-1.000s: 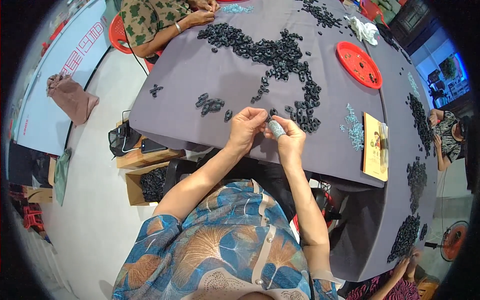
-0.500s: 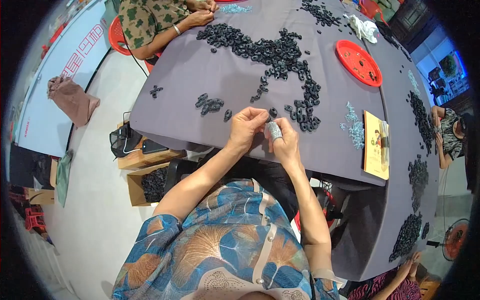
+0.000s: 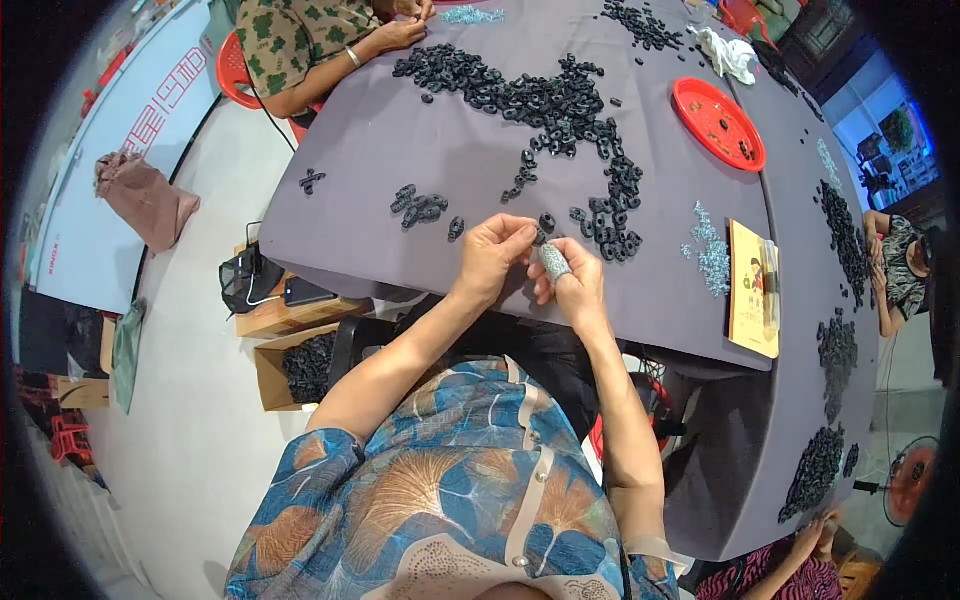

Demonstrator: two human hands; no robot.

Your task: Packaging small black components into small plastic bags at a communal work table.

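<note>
My left hand (image 3: 492, 258) pinches a small black part (image 3: 541, 238) between thumb and fingertips, a little above the table's near edge. Right beside it, my right hand (image 3: 577, 284) is closed with its fingers curled; a grey speckled cover (image 3: 555, 262) wraps one digit, whose tip comes up to the part. Whatever the right fingers hold is too small to make out. Just beyond my fingertips lies another black part (image 3: 546, 223). A small cluster of black parts (image 3: 420, 208) rests to the left, and a long pile of them (image 3: 520, 100) stretches farther back.
Small clear-bluish pieces (image 3: 710, 250) lie right of my hands, beside a yellow booklet (image 3: 752, 290). Farther back stands a red tray (image 3: 718, 125). A co-worker's hands (image 3: 402, 32) are at the far left edge. On the floor at left, a cardboard box (image 3: 270, 375) holds black parts.
My right hand has shifted slightly to the right, and its covered digit has tilted a little. My left hand stays in place with the black part.
</note>
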